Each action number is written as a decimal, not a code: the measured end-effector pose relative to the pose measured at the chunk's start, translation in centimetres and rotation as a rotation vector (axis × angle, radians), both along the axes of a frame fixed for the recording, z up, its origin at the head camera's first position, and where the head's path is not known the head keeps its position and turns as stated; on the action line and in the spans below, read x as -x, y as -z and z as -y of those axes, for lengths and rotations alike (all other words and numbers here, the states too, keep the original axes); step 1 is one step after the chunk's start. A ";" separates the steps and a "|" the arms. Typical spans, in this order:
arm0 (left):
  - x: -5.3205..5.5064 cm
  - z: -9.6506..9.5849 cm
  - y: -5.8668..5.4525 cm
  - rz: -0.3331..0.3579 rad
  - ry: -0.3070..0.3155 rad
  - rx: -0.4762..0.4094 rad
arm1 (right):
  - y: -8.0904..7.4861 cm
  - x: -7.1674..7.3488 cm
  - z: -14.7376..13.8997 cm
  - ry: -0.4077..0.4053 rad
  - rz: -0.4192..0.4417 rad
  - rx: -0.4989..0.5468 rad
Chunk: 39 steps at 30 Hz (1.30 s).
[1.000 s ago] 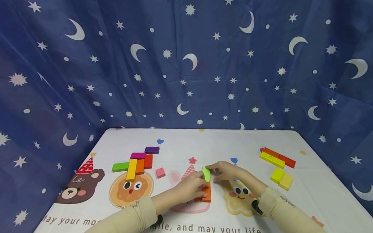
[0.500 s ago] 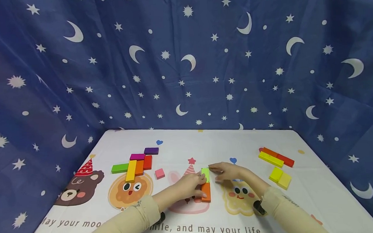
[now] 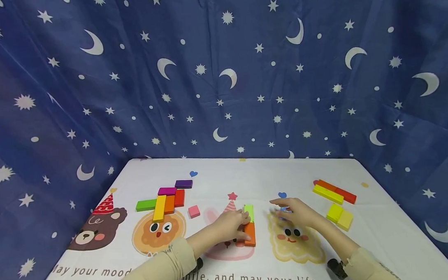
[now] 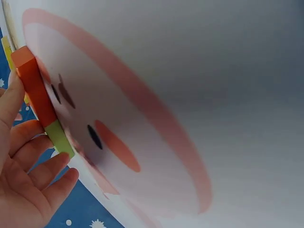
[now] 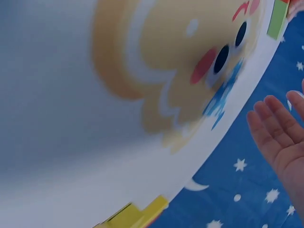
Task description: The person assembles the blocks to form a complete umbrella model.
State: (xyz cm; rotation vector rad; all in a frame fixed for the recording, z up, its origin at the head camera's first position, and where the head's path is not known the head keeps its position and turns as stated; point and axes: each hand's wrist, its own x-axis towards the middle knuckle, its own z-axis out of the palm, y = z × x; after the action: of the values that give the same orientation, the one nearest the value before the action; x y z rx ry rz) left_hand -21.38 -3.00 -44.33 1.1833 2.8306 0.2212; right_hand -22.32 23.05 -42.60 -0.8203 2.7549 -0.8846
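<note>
In the head view, a light green block (image 3: pixel 250 213) and an orange block (image 3: pixel 251 236) lie end to end in a line at the middle of the table. My left hand (image 3: pixel 228 226) is at their left side; its fingertips overlap the green block and its thumb reaches the orange one. The left wrist view shows thumb and fingertips right along one side of the orange block (image 4: pixel 35 90) and green block (image 4: pixel 60 138). To the right, apart from the blocks, my right hand (image 3: pixel 297 212) hovers above the printed cloth, fingers loosely extended, holding nothing.
Several coloured blocks cluster at the left, including a yellow block (image 3: pixel 159 208) and a purple block (image 3: pixel 184 184). A small pink block (image 3: pixel 194 211) lies nearer the middle. At the right are a red block (image 3: pixel 345 195) and several yellow ones (image 3: pixel 335 212). A starry blue curtain (image 3: pixel 221 74) hangs behind.
My right hand has moved right, away from the green block. The green block now sits straight in line with the orange one; my left hand stays beside them.
</note>
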 end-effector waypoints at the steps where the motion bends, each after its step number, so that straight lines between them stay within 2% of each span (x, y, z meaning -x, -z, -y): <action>1: 0.0 0.0 0.1 -0.004 -0.001 0.001 | 0.0 -0.1 -0.4 0.014 -0.007 0.007; 7: -0.3 0.2 0.4 0.029 -0.034 -0.013 | -0.2 -0.8 -2.5 0.103 -0.054 0.035; 13: -0.4 0.3 0.5 0.021 -0.033 -0.015 | -0.6 -1.6 -4.4 0.195 -0.121 0.014; 22: -0.4 0.3 0.2 0.027 -0.043 -0.010 | -0.6 -2.6 -8.1 0.282 -0.254 -0.123; 24: -0.4 0.3 0.2 0.023 -0.038 -0.006 | -0.6 -2.9 -9.1 0.301 -0.248 -0.155; 30: -0.4 0.3 0.2 0.030 -0.039 -0.009 | -0.5 -3.7 -12.3 0.347 -0.138 -0.171; 36: -0.5 0.2 -0.1 0.042 -0.052 -0.012 | 0.2 -4.2 -14.8 0.395 -0.099 -0.211; 39: -0.5 0.2 -0.1 0.045 -0.051 -0.008 | 0.8 -4.2 -15.8 0.405 -0.017 -0.231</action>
State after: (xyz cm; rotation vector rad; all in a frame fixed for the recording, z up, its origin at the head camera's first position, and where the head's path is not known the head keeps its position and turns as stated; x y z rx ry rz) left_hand -20.90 -3.24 -44.23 1.0935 2.8259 0.2592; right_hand -18.15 38.89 -43.36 -0.2344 3.0158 -0.5917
